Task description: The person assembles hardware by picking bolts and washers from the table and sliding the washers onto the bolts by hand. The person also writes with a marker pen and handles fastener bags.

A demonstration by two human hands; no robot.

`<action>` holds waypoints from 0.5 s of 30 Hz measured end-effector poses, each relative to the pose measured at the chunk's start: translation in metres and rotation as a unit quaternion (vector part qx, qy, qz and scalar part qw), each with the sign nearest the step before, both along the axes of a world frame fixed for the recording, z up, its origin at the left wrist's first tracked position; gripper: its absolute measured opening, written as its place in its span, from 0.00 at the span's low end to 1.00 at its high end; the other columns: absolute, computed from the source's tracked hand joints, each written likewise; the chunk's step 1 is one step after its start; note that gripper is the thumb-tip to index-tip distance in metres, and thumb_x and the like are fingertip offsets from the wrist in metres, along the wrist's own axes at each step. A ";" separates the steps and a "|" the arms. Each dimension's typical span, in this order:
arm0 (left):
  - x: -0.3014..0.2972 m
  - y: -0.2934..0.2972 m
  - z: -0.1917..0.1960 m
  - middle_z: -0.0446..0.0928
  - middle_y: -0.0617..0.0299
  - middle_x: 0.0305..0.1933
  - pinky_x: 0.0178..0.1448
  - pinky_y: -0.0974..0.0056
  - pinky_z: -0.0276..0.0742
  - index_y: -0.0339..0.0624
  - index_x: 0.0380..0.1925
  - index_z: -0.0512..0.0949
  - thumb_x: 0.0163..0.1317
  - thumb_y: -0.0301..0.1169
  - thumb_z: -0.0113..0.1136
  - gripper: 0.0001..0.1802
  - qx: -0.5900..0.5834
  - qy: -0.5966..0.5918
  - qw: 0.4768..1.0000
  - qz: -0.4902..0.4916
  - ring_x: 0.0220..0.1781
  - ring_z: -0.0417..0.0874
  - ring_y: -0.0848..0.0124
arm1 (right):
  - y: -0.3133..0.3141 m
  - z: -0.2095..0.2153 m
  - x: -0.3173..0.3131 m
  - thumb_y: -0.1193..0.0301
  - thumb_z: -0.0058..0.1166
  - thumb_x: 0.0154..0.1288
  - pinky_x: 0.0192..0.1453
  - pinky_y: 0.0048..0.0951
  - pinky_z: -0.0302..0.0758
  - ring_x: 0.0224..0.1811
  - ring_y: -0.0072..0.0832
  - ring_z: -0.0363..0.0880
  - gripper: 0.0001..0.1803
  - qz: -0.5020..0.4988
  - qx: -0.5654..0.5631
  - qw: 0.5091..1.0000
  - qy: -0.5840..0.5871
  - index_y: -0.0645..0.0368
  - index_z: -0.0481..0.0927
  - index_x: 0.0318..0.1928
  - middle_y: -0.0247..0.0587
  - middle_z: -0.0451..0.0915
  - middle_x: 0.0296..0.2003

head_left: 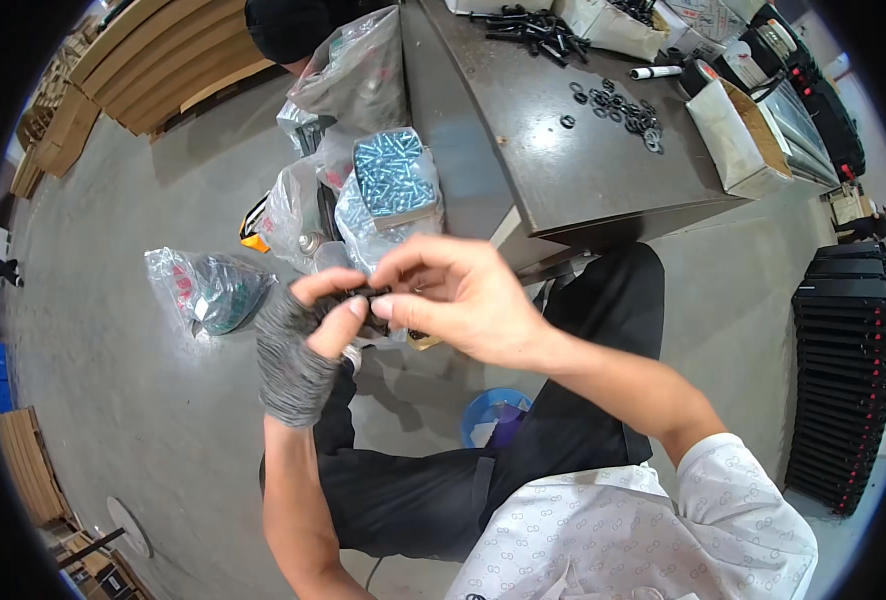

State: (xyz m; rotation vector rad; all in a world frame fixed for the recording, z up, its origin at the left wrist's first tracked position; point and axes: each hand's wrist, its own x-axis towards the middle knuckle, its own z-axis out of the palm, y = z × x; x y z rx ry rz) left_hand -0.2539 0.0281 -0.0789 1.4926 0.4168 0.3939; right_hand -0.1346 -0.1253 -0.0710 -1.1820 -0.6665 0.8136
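Observation:
My left hand [301,345], in a grey fingerless glove, and my bare right hand [468,300] meet in front of me above my lap. The thumb and fingers of each are pinched on a small black part [371,296] between them. Fingers cover most of this part, so its exact kind does not show. Just beyond my hands, an open box of silvery screws [393,175] rests on clear plastic bags. On the dark table [523,150] at the right lie loose black rings [618,115] and a heap of black bolts [538,35].
An open white carton [728,140] stands at the table's right end, near a marker pen [655,72]. A blue bin [478,412] sits below my legs. Filled plastic bags [208,290] lie on the floor at left. Black panels [838,370] are stacked at far right.

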 end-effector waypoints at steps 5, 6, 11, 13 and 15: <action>-0.010 0.022 -0.065 0.81 0.52 0.49 0.52 0.63 0.79 0.37 0.56 0.75 0.60 0.26 0.66 0.23 0.022 0.124 0.985 -0.114 0.50 0.83 0.66 | 0.003 -0.101 -0.028 0.77 0.61 0.67 0.47 0.26 0.83 0.40 0.26 0.84 0.12 -0.077 -0.098 0.962 0.244 0.70 0.78 0.48 0.41 0.82 0.40; -0.014 0.027 -0.076 0.80 0.49 0.51 0.55 0.60 0.78 0.37 0.58 0.73 0.59 0.27 0.67 0.26 0.141 0.151 0.973 -0.107 0.52 0.82 0.60 | 0.002 -0.123 -0.031 0.78 0.61 0.66 0.47 0.27 0.83 0.40 0.28 0.84 0.12 -0.109 -0.132 0.934 0.313 0.69 0.78 0.49 0.43 0.82 0.40; -0.030 0.053 -0.102 0.76 0.43 0.57 0.59 0.52 0.75 0.40 0.62 0.70 0.58 0.31 0.69 0.32 0.345 0.268 0.885 -0.162 0.57 0.77 0.46 | -0.027 -0.304 -0.027 0.83 0.59 0.64 0.50 0.34 0.86 0.44 0.34 0.83 0.12 -0.273 -0.233 0.844 0.397 0.69 0.78 0.47 0.45 0.81 0.42; -0.032 0.054 -0.102 0.76 0.44 0.57 0.59 0.52 0.75 0.40 0.61 0.70 0.57 0.31 0.69 0.31 0.347 0.279 0.878 -0.176 0.57 0.77 0.46 | -0.031 -0.362 -0.025 0.86 0.58 0.61 0.48 0.36 0.88 0.42 0.34 0.84 0.08 -0.417 -0.290 0.745 0.432 0.67 0.78 0.41 0.44 0.81 0.40; -0.039 0.057 -0.097 0.76 0.44 0.57 0.59 0.52 0.75 0.40 0.61 0.71 0.57 0.32 0.69 0.31 0.348 0.296 0.869 -0.188 0.57 0.78 0.46 | -0.013 -0.390 -0.031 0.87 0.58 0.60 0.46 0.37 0.88 0.39 0.35 0.85 0.08 -0.438 -0.277 0.727 0.451 0.66 0.78 0.39 0.44 0.82 0.38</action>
